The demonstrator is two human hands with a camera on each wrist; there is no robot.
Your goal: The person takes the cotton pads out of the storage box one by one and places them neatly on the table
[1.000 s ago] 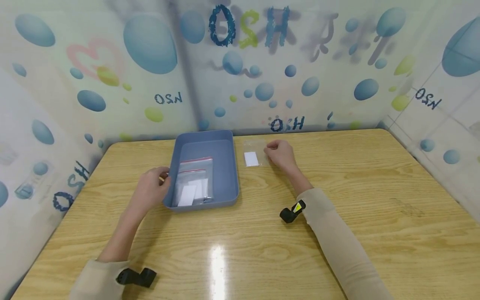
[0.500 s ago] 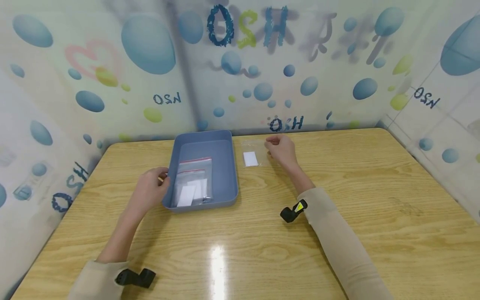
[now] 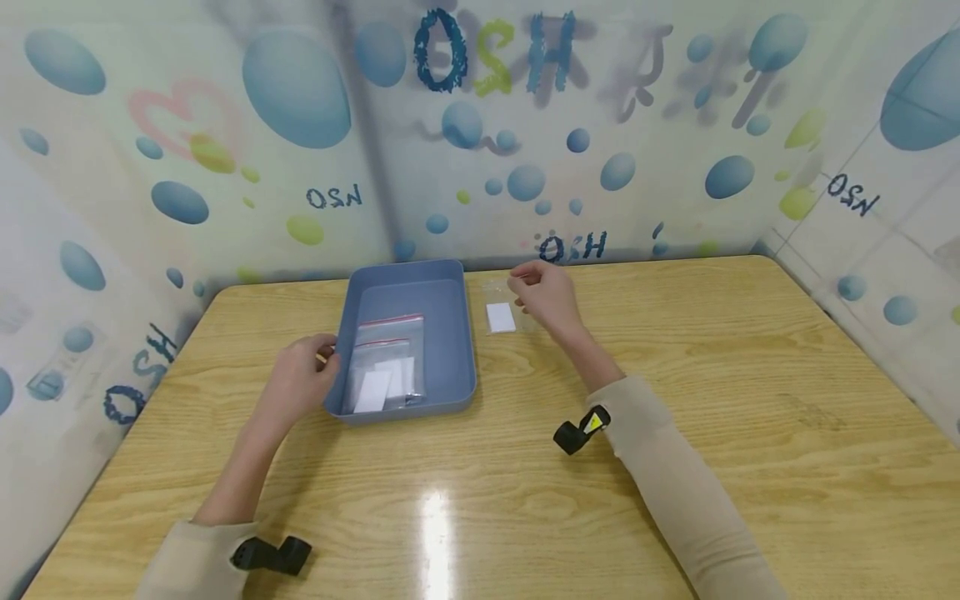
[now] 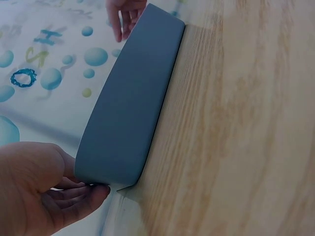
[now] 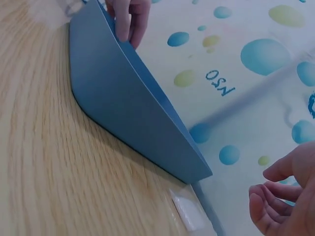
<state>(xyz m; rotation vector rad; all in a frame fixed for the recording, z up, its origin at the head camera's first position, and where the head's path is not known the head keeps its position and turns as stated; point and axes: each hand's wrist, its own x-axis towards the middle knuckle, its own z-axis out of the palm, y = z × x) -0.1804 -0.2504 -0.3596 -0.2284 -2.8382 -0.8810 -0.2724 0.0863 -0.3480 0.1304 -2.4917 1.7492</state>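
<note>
A blue-grey tray [image 3: 450, 342] stands toward the back of the table. My left hand [image 3: 303, 375] holds its left wall, fingertips over the rim in the right wrist view. Inside lie clear zip bags [image 3: 412, 333] with red closures and white cards [image 3: 372, 392]. Right of the tray, a small clear bag [image 3: 501, 317] with a white insert lies on the wood. My right hand [image 3: 551, 300] hovers over the right part of that bag. Its fingers are loosely curled, and in the right wrist view there is a gap between thumb and fingertips with nothing in it.
The wooden table [image 3: 495, 500] runs back to a wall [image 3: 637, 217] covered with a printed sheet of blue and green spots. Wrist-worn cameras [image 3: 581, 429] sit on both sleeves.
My right hand has shifted left and slightly back, from the small bag's right edge to above it. My left hand and the tray stay in place.
</note>
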